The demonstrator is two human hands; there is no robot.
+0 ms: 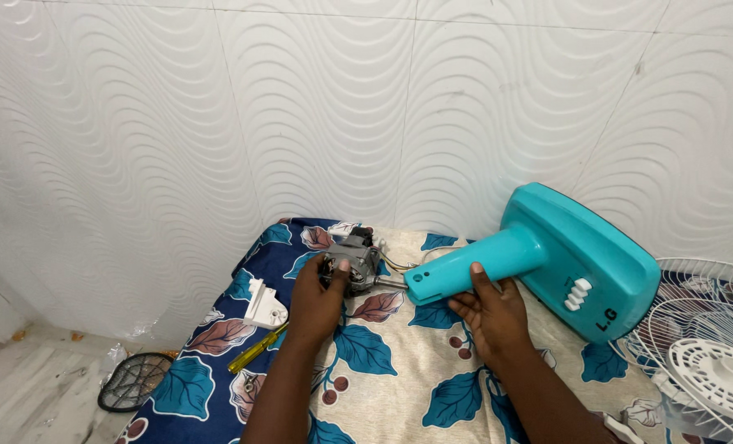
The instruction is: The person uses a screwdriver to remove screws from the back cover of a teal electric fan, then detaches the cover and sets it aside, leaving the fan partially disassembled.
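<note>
Near the bed's far edge, left hand (321, 292) grips the fan motor (352, 261), right hand (488, 311) cradles the teal stand neck (475, 265); separation step apparently underway, next needing a steady axial pull.

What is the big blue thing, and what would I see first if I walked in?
You'd spot the bright teal fan base first, lying on its side at the right of the flowered cloth. The right hand holds its neck, while the left hand grips a grey motor at the neck's end. Left of the hands lie a small white plastic part and a yellow screwdriver, and white wire fan guards sit at far right.
</note>
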